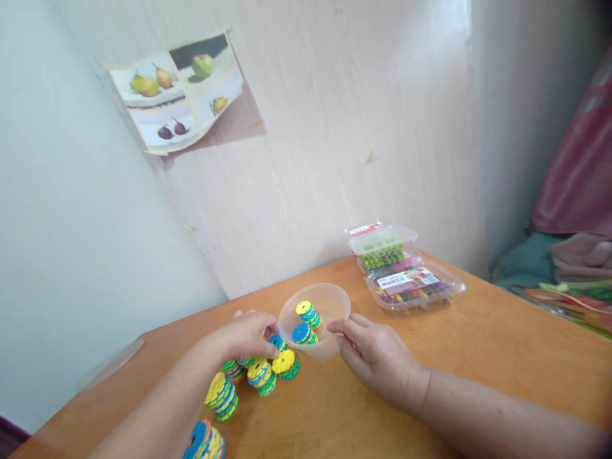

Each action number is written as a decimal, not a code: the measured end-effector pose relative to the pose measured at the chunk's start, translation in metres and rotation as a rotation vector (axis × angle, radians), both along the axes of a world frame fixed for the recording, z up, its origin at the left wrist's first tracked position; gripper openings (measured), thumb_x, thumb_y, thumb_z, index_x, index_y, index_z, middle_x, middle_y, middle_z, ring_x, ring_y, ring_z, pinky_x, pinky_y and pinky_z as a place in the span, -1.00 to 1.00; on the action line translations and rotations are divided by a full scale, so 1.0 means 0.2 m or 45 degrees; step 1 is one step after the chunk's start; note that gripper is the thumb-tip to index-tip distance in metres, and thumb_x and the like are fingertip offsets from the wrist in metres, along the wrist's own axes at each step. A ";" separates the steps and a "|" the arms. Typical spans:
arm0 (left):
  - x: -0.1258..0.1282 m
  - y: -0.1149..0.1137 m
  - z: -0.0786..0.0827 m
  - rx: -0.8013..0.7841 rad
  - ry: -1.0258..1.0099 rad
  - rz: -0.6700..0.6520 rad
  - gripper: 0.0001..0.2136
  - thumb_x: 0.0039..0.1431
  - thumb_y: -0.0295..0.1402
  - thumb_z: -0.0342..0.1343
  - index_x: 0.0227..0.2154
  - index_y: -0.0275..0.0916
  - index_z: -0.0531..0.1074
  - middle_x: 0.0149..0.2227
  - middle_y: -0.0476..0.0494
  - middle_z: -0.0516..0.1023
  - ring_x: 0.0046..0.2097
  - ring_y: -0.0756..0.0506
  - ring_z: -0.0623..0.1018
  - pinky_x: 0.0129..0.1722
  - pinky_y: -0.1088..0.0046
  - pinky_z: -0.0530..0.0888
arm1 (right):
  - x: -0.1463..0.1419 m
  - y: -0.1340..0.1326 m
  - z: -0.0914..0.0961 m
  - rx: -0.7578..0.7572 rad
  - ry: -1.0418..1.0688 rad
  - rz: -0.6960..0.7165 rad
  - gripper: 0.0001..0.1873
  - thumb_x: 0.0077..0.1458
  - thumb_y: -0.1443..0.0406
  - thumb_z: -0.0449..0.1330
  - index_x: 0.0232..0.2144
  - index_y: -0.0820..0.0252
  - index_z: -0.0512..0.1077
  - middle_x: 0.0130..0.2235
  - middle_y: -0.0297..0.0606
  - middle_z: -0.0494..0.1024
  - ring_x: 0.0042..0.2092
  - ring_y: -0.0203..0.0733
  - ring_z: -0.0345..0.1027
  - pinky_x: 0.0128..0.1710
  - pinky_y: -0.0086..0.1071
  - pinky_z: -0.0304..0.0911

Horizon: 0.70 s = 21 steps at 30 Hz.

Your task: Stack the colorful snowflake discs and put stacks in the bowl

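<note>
A clear plastic bowl (pixel 335 349) stands on the table with two stacks of colourful flower-shaped discs (pixel 302 333) inside. My right hand (pixel 382 360) pinches the bowl's right rim between thumb and fingers. Left of the bowl, my left hand (pixel 248 335) has its thumb and fingers closed around a blue-topped stack of discs (pixel 278 343), partly hidden by the hand. Just in front of it are a yellow-topped stack (pixel 285 363) and another stack (pixel 262 376). More stacks (pixel 222 395) stand nearer, some half covered by my left forearm.
Two clear clamshell boxes, one with green pieces (pixel 382 254) and one with mixed coloured pieces (pixel 414 290), sit at the table's back right. A clear lid (pixel 112 366) lies at the left edge. A fruit picture (pixel 179 95) hangs on the wall behind the wooden table (pixel 373 421).
</note>
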State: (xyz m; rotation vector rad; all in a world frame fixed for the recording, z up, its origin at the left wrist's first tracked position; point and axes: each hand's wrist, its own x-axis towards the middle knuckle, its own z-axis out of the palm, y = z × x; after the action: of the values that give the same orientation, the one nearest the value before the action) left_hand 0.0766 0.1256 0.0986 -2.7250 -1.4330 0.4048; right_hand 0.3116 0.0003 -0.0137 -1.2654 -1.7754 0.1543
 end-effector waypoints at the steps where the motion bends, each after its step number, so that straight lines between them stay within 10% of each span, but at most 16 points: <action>1: 0.00 0.00 -0.01 -0.005 0.002 0.003 -0.70 -0.15 -0.16 0.26 -0.28 -0.06 0.56 -0.24 0.01 0.63 -0.14 -0.16 0.55 -0.12 0.35 0.33 | 0.00 0.00 0.00 -0.001 -0.002 0.003 -0.68 0.17 0.38 0.07 -0.05 0.06 0.44 -0.16 -0.25 0.55 -0.21 -0.21 0.47 -0.23 -0.41 0.27; 21: 0.15 -0.01 0.08 0.163 -0.301 -0.186 -0.66 0.01 -0.13 0.19 -0.13 -0.04 0.49 -0.15 0.00 0.59 -0.04 -0.18 0.51 -0.03 0.34 0.35 | 0.00 0.00 0.00 -0.009 0.008 0.006 -0.68 0.19 0.38 0.05 -0.05 0.03 0.43 -0.16 -0.27 0.54 -0.22 -0.22 0.47 -0.25 -0.43 0.25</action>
State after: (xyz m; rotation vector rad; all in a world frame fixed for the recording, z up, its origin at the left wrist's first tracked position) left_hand 0.1074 0.1240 0.1149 -2.8225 -1.2416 -0.0162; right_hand 0.3116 0.0004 -0.0143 -1.2650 -1.7743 0.1671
